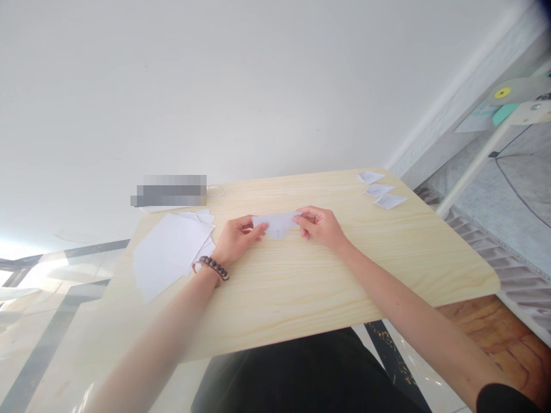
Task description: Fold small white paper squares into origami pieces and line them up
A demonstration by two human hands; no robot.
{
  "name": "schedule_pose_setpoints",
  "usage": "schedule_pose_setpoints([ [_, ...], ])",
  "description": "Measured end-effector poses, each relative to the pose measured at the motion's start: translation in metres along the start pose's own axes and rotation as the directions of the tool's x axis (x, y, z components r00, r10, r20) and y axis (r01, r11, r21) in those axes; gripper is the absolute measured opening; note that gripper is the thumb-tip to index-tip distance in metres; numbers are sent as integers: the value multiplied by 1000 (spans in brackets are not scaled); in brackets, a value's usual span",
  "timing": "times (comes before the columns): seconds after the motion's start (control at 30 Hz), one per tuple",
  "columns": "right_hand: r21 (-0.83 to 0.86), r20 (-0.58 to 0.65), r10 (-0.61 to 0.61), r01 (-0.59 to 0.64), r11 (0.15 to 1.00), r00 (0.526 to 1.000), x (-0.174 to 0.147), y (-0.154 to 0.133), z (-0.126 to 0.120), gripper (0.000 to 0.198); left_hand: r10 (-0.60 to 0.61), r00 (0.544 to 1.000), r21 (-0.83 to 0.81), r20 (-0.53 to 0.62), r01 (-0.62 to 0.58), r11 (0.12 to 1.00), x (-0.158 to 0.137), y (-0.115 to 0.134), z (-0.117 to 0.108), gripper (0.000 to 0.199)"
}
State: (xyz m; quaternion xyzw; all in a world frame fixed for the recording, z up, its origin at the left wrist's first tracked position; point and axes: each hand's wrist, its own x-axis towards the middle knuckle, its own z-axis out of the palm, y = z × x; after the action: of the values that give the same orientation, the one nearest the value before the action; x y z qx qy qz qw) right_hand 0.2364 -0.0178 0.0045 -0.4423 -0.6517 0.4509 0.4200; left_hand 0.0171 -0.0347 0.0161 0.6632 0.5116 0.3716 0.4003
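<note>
A small folded sheet of white paper (279, 223) is held up over the middle of the table, its long straight edge at the top and a blunt point facing down. My left hand (241, 234) pinches its left corner between thumb and fingers. At the opposite corner, my right hand (319, 225) grips the paper the same way. Both hands are closed on it, and some fingertips are hidden behind the sheet. A dark beaded bracelet circles my left wrist.
Loose white sheets (172, 252) lie fanned on the left of the wooden table (293, 298). Three folded paper pieces (391, 200) sit at the far right corner. A blurred-out object (172, 192) stands at the back left, near the wall. A white metal pole (473, 163) rises beyond the right edge.
</note>
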Motion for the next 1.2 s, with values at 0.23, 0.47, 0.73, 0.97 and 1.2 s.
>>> schedule_pose_setpoints([
  [0.23, -250, 41, -335, 334, 909, 941, 2, 5, 3, 15, 386, 922, 317, -31, -357, 879, 3, -10, -5, 20],
  [0.47, -637, 217, -371, 419, 647, 903, 4, 10, -3, 14, 392, 900, 604, 193, -424, 675, 7, -22, -9, 22],
  [0.73, -551, 220, -342, 405, 730, 914, 5, 10, -5, 23, 393, 889, 662, 238, -444, 604, 7, -22, -19, 24],
  [0.97, -460, 168, -220, 274, 845, 961, 6, 8, -2, 19, 362, 907, 710, 215, -400, 580, 2, -12, -15, 26],
  [1.2, -473, 242, -260, 347, 810, 935, 5, 7, -2, 20, 336, 921, 600, 196, -383, 702, 7, -18, -1, 29],
])
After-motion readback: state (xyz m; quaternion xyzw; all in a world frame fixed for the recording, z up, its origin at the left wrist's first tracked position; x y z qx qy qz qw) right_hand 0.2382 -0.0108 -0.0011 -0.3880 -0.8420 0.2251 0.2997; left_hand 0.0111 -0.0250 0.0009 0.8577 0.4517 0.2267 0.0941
